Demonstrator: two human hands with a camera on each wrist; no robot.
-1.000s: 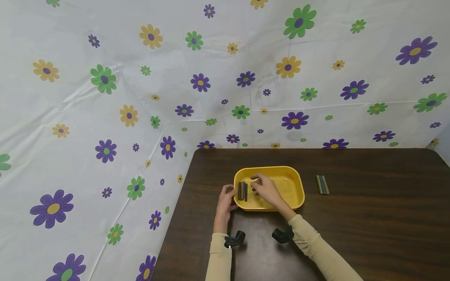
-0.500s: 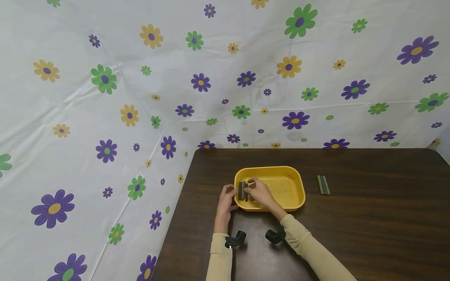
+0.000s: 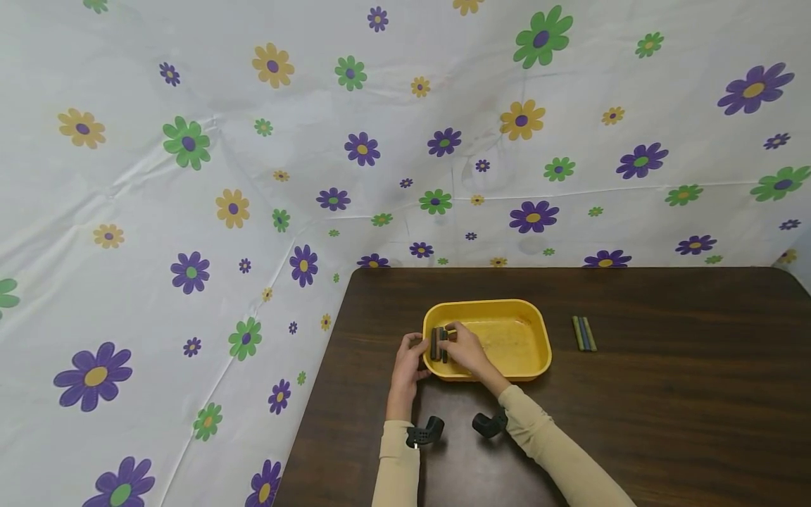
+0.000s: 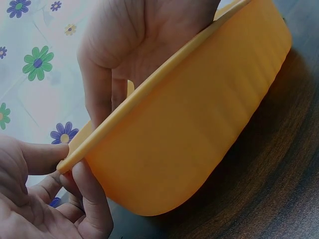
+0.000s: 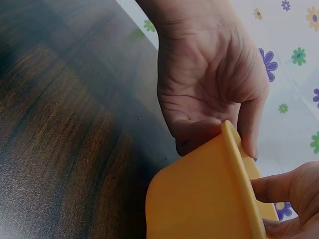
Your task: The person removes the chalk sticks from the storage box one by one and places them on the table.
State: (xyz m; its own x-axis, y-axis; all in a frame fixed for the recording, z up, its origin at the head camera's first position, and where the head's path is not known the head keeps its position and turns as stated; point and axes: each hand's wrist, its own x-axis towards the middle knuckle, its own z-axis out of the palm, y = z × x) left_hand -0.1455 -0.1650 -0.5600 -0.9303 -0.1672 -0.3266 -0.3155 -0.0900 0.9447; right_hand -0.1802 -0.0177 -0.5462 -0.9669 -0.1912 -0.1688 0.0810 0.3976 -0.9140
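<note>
A yellow plastic tub (image 3: 516,374) stands on the table. My left hand (image 3: 405,367) grips its left rim; the thumb and fingers pinch the edge in the left wrist view, where the left hand (image 4: 65,191) is at lower left. Several dark sticks (image 3: 434,345), one reddish brown, lie side by side at the tub's left end. My right hand (image 3: 465,350) reaches in over the near rim, fingertips at the rightmost sticks. In the right wrist view the right hand (image 5: 294,194) has its fingertips behind the wall, so I cannot tell whether they pinch a stick.
Two yellow-green sticks and a blue one between them (image 3: 584,334) lie together on the dark wooden table (image 3: 684,394), right of the tub. A white sheet with printed flowers (image 3: 380,91) hangs behind and to the left. Each wrist wears a black camera mount (image 3: 426,431).
My right hand has moved left and down inside the tub, from bare floor beside the sticks to the sticks themselves. The left hand keeps its hold on the rim.
</note>
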